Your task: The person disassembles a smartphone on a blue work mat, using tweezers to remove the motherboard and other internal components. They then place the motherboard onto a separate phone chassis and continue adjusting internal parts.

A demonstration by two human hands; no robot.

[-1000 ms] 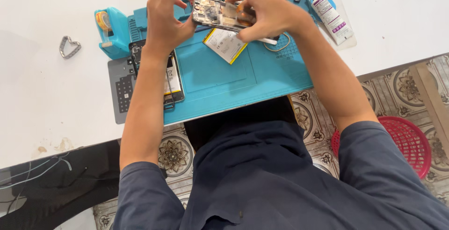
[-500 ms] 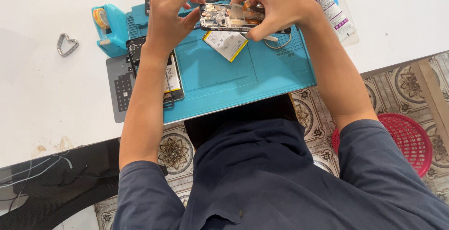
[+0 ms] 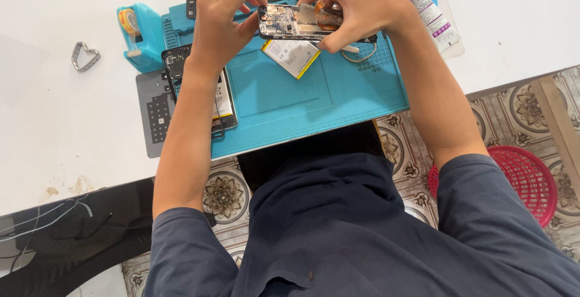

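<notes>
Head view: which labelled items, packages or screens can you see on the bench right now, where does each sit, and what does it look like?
Glue tube: far right, off the blue mat, lying slanted; white with black nozzle and purple-marked label.
Battery: on the mat under the opened phone held in both hands; flat, white label, yellow edge.
Second phone: mat's left edge beneath the left forearm; flat, dark frame, pale labelled inside.
No lit screen visible.

Both hands, left hand (image 3: 220,28) and right hand (image 3: 356,4), gripped an opened phone (image 3: 290,22) above the blue mat (image 3: 314,100).
</notes>
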